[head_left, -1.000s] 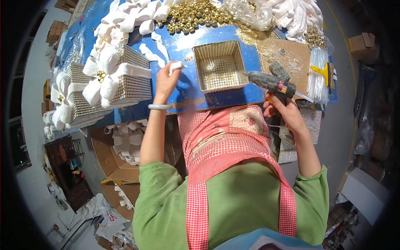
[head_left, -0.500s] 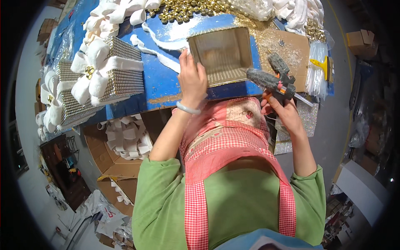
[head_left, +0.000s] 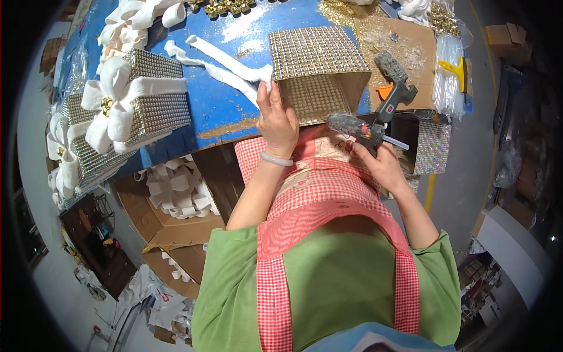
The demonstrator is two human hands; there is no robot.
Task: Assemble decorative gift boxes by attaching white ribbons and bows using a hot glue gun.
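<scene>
Far left, two silver studded boxes [head_left: 164,111] on the blue table [head_left: 202,114], each tied with white ribbon, the nearer one's white bow [head_left: 107,111] centred on gold bells. Behind them, a heap of more white bows [head_left: 124,32] along the table's far left part. Below the table edge, an open carton [head_left: 136,212] with white looped ribbon pieces [head_left: 176,189] inside. Mid-left, two loose white ribbons [head_left: 218,57] slant across the tabletop towards the hand; loose gold bells [head_left: 226,7] at the top. Left hand [head_left: 278,126], pale bracelet [head_left: 276,159] at the wrist, closed on the left edge of an open studded box [head_left: 316,50]; ribbon end at the fingertips against that edge, whether pinched cannot tell. This box sits at the table's front edge, mid-table, tipped on its side, opening towards the person. Right hand [head_left: 380,163] clasps a dark glue gun [head_left: 369,134], nozzle pointing left, just beside the box's lower rim; clear glue stick [head_left: 396,142] out at the back. Beyond, a second glue gun [head_left: 396,89], orange trigger, rests by a glitter-strewn cardboard sheet [head_left: 417,67]. Farther right, a yellow-and-black tool [head_left: 453,69] over clear-wrapped sticks [head_left: 448,97]; rightmost, a closed-up brown carton [head_left: 505,34] beyond the table
</scene>
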